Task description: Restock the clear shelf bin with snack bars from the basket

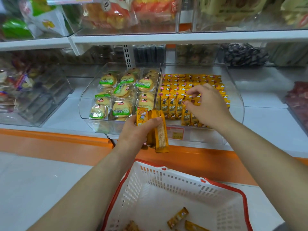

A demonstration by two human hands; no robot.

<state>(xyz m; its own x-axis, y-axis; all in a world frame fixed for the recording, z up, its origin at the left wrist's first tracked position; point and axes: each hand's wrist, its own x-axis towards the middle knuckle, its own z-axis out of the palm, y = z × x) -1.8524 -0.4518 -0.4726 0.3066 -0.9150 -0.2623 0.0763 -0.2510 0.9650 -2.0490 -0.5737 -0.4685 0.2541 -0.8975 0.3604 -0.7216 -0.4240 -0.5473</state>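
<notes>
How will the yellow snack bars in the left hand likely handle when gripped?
Probably light: the left hand holds several snack bars at once. Likely stiff: they jut straight below its grip. Glossy wrappers may slide.

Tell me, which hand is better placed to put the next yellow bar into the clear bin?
The right hand: it hovers over the clear bin, reaching the standing yellow bars. The left hand, in front of the bin, grips a bundle of bars, so it probably supplies them.

The clear plastic shelf bin holds yellow-wrapped snack bars. A clear bin of round biscuit packs adjoins its left; a white slotted basket stands before it.
</notes>
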